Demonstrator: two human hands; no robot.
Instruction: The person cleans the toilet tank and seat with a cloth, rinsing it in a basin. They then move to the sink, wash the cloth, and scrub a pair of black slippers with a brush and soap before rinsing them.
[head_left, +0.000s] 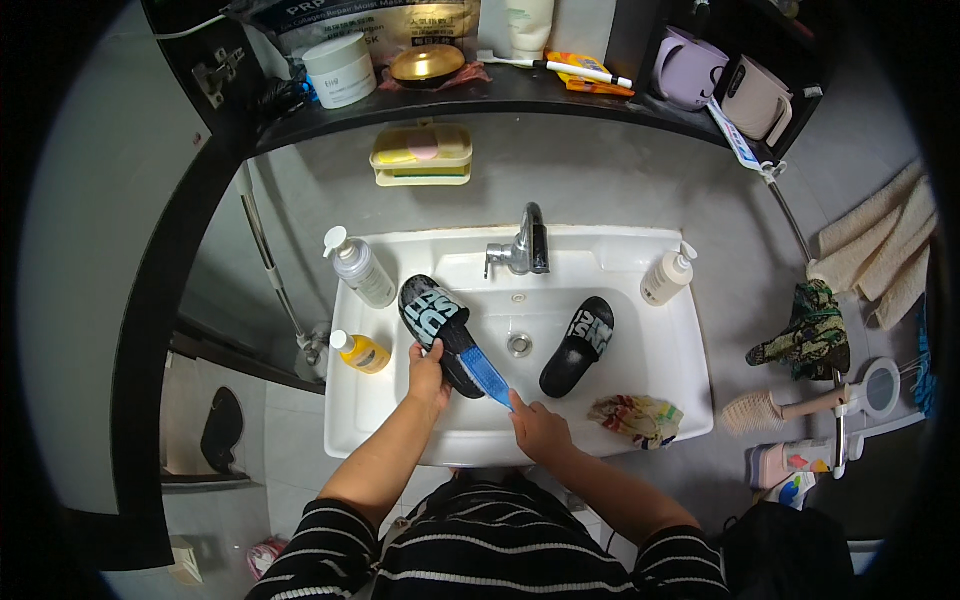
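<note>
Over the left part of the white sink [640, 400], my left hand [428, 378] is closed around the side of a black slide sandal [425, 305] with pale lettering on its strap. My right hand [538, 425] grips the handle of a blue scrubbing brush [484, 376]. The brush head lies against the sandal's footbed, behind the strap. A matching black slide sandal [570, 364] rests in the basin to the right, its strap toward the faucet. Part of the held sandal's sole is hidden by the brush and my left hand.
A chrome faucet [530, 240] stands at the back. Pump bottles [365, 272] and a yellow bottle [362, 353] line the left rim; another pump bottle [667, 275] is on the right. A crumpled patterned cloth [640, 420] lies at front right. A crowded black shelf [500, 97] hangs above.
</note>
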